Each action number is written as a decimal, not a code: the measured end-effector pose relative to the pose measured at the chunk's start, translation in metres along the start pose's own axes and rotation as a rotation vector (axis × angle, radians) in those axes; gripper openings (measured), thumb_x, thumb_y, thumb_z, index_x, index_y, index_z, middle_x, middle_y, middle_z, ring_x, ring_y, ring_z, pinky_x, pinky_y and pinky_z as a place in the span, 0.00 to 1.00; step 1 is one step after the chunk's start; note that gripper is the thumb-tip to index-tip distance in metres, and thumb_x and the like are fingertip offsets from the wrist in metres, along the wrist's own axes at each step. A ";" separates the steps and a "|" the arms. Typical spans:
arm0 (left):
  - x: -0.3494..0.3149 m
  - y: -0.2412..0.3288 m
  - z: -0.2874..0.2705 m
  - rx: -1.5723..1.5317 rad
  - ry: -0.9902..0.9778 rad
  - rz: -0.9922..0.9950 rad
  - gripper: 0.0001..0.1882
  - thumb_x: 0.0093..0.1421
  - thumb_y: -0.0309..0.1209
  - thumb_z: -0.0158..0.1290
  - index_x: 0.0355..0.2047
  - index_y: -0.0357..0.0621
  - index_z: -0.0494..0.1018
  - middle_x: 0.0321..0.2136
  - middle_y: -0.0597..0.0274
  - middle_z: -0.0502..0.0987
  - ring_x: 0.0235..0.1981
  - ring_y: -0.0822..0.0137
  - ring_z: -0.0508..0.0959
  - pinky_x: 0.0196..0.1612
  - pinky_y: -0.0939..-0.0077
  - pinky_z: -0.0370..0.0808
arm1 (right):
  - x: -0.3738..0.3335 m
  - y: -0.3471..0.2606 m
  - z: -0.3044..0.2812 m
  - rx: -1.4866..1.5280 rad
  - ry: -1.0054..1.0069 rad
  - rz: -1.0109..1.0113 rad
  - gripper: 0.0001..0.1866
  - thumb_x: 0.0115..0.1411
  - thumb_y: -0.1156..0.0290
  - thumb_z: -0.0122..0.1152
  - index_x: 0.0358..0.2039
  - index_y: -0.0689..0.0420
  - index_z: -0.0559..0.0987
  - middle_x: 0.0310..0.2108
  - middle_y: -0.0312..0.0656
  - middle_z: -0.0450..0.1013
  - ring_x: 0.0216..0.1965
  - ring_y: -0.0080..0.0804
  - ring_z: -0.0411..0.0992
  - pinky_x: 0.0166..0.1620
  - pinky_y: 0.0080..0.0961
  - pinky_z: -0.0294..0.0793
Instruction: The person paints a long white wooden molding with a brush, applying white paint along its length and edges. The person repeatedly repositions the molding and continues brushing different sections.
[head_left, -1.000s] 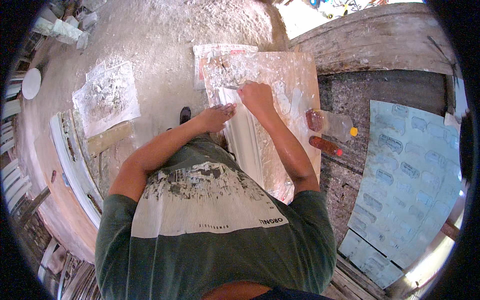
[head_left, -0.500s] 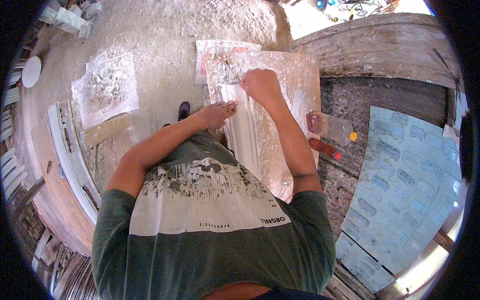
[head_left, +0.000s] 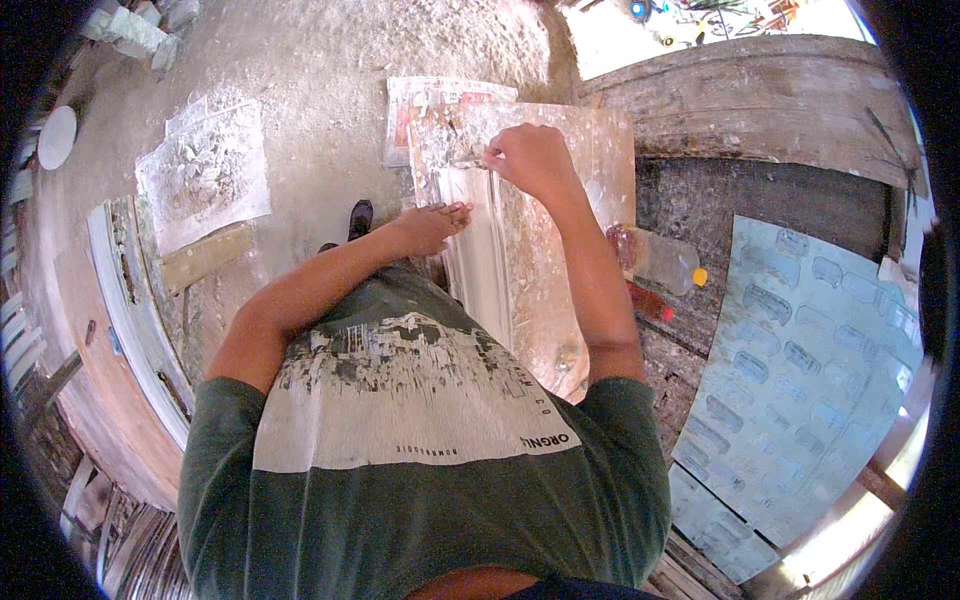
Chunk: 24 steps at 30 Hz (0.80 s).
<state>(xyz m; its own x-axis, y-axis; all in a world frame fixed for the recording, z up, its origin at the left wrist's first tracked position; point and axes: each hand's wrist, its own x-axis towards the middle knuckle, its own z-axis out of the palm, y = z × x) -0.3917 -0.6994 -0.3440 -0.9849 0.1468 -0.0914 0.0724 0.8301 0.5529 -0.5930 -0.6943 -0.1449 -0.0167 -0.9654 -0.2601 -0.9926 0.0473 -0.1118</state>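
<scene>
One unknown | right fingers curled, contents hidden | left fingers outstretched over white strip

White-spattered wooden board with a long, pale, ridged strip lengthwise along its left side

Wearing a dark green short-sleeved T-shirt
A whitish, black-streaked panel is crossing its front; farther, a dark shoe is showing.
</scene>
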 end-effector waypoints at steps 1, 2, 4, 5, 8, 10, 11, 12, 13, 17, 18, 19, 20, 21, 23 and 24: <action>-0.001 0.003 -0.002 0.014 -0.009 -0.008 0.37 0.53 0.32 0.56 0.62 0.35 0.56 0.66 0.48 0.50 0.67 0.53 0.54 0.67 0.64 0.54 | -0.003 -0.004 -0.004 0.036 0.018 0.012 0.08 0.49 0.62 0.61 0.23 0.51 0.83 0.24 0.47 0.78 0.27 0.44 0.78 0.33 0.41 0.76; 0.000 0.005 -0.006 0.032 -0.024 0.001 0.37 0.53 0.32 0.56 0.62 0.36 0.56 0.66 0.48 0.50 0.67 0.53 0.54 0.67 0.64 0.54 | -0.002 -0.001 0.012 -0.030 -0.026 0.002 0.09 0.50 0.60 0.61 0.24 0.50 0.83 0.25 0.46 0.78 0.29 0.44 0.77 0.34 0.40 0.76; 0.001 0.006 -0.011 0.005 -0.035 0.009 0.37 0.54 0.32 0.56 0.62 0.36 0.55 0.67 0.48 0.50 0.67 0.53 0.53 0.68 0.64 0.53 | 0.007 -0.002 0.045 -0.163 -0.115 -0.031 0.10 0.52 0.57 0.61 0.27 0.48 0.84 0.26 0.44 0.78 0.31 0.43 0.77 0.36 0.39 0.75; 0.002 0.005 -0.012 -0.009 -0.036 0.009 0.37 0.54 0.32 0.56 0.62 0.36 0.55 0.67 0.48 0.49 0.67 0.54 0.53 0.68 0.64 0.53 | 0.006 0.000 0.043 -0.127 -0.088 -0.025 0.10 0.51 0.59 0.61 0.26 0.50 0.84 0.25 0.46 0.78 0.30 0.43 0.77 0.35 0.39 0.75; 0.002 0.004 -0.010 0.035 -0.093 -0.005 0.37 0.55 0.32 0.55 0.63 0.36 0.54 0.67 0.48 0.48 0.67 0.54 0.53 0.68 0.63 0.53 | 0.003 -0.002 0.016 -0.054 -0.026 -0.021 0.10 0.49 0.63 0.59 0.23 0.55 0.82 0.25 0.49 0.78 0.29 0.44 0.78 0.33 0.41 0.76; -0.001 0.003 -0.003 0.039 -0.061 0.005 0.37 0.55 0.32 0.54 0.63 0.36 0.53 0.67 0.48 0.48 0.67 0.54 0.53 0.68 0.64 0.53 | 0.003 -0.010 -0.002 -0.053 0.001 -0.010 0.09 0.48 0.65 0.58 0.22 0.56 0.82 0.25 0.49 0.78 0.29 0.44 0.78 0.33 0.41 0.76; 0.001 0.003 -0.006 0.047 -0.048 0.029 0.37 0.55 0.32 0.54 0.63 0.36 0.53 0.67 0.48 0.47 0.67 0.54 0.52 0.68 0.64 0.53 | 0.003 -0.006 0.011 -0.077 -0.017 -0.012 0.10 0.49 0.64 0.58 0.22 0.56 0.82 0.25 0.49 0.78 0.28 0.44 0.78 0.33 0.42 0.76; 0.002 0.003 -0.008 0.045 -0.068 0.028 0.36 0.56 0.32 0.53 0.63 0.36 0.53 0.67 0.48 0.48 0.68 0.54 0.52 0.68 0.64 0.53 | 0.005 0.002 0.037 -0.101 -0.036 -0.014 0.11 0.49 0.63 0.59 0.22 0.56 0.82 0.24 0.49 0.77 0.28 0.45 0.78 0.33 0.42 0.76; 0.002 0.005 -0.013 0.040 -0.083 0.017 0.36 0.56 0.32 0.53 0.63 0.36 0.53 0.67 0.48 0.48 0.68 0.55 0.52 0.68 0.64 0.52 | 0.009 -0.001 0.041 -0.126 -0.058 -0.028 0.12 0.50 0.61 0.59 0.22 0.56 0.82 0.24 0.48 0.77 0.27 0.45 0.77 0.33 0.42 0.76; -0.002 0.010 -0.021 0.039 -0.092 -0.030 0.35 0.57 0.33 0.52 0.62 0.36 0.54 0.67 0.51 0.50 0.68 0.57 0.52 0.68 0.64 0.52 | -0.003 -0.012 0.030 0.008 0.027 0.068 0.13 0.50 0.60 0.60 0.22 0.57 0.82 0.23 0.48 0.77 0.26 0.46 0.77 0.32 0.42 0.75; -0.003 0.011 -0.017 0.027 -0.089 -0.028 0.35 0.57 0.33 0.52 0.62 0.36 0.55 0.66 0.51 0.51 0.67 0.57 0.53 0.68 0.64 0.52 | -0.009 -0.028 0.024 0.059 0.057 0.067 0.13 0.50 0.60 0.60 0.22 0.57 0.82 0.23 0.48 0.77 0.26 0.46 0.77 0.32 0.42 0.75; -0.002 0.007 -0.011 0.024 -0.082 -0.020 0.35 0.56 0.33 0.53 0.62 0.37 0.55 0.66 0.51 0.52 0.67 0.56 0.54 0.68 0.64 0.53 | -0.012 -0.040 0.020 0.105 0.095 0.071 0.13 0.50 0.60 0.60 0.22 0.57 0.82 0.23 0.48 0.77 0.25 0.46 0.77 0.32 0.43 0.75; 0.000 0.006 -0.012 0.022 -0.083 0.001 0.35 0.56 0.33 0.53 0.62 0.37 0.56 0.65 0.52 0.53 0.67 0.56 0.54 0.68 0.63 0.53 | -0.015 -0.046 0.031 0.042 0.088 0.075 0.11 0.50 0.63 0.58 0.22 0.56 0.82 0.23 0.48 0.77 0.25 0.45 0.77 0.30 0.42 0.76; 0.001 0.007 -0.012 0.016 -0.080 -0.009 0.35 0.56 0.33 0.53 0.62 0.37 0.56 0.65 0.51 0.54 0.67 0.56 0.55 0.68 0.63 0.54 | -0.014 -0.046 0.046 -0.041 0.063 0.118 0.11 0.51 0.62 0.59 0.22 0.54 0.82 0.23 0.45 0.77 0.26 0.43 0.77 0.31 0.40 0.75; -0.001 0.010 -0.019 0.004 -0.075 -0.038 0.34 0.55 0.32 0.53 0.62 0.37 0.57 0.64 0.51 0.55 0.66 0.55 0.56 0.67 0.63 0.55 | -0.010 -0.050 0.060 -0.204 0.013 0.196 0.10 0.54 0.59 0.59 0.22 0.49 0.82 0.25 0.40 0.78 0.29 0.39 0.77 0.32 0.37 0.74; 0.000 0.010 -0.020 -0.013 -0.074 -0.044 0.34 0.55 0.33 0.53 0.62 0.37 0.57 0.64 0.51 0.56 0.66 0.54 0.56 0.67 0.63 0.55 | -0.014 -0.047 0.064 -0.151 0.052 0.176 0.10 0.54 0.60 0.59 0.22 0.49 0.82 0.25 0.40 0.77 0.28 0.39 0.77 0.32 0.37 0.74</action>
<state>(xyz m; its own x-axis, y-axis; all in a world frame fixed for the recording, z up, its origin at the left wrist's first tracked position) -0.3937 -0.7020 -0.3225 -0.9727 0.1502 -0.1769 0.0267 0.8297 0.5576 -0.5384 -0.6668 -0.1972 -0.1931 -0.9578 -0.2129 -0.9806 0.1807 0.0763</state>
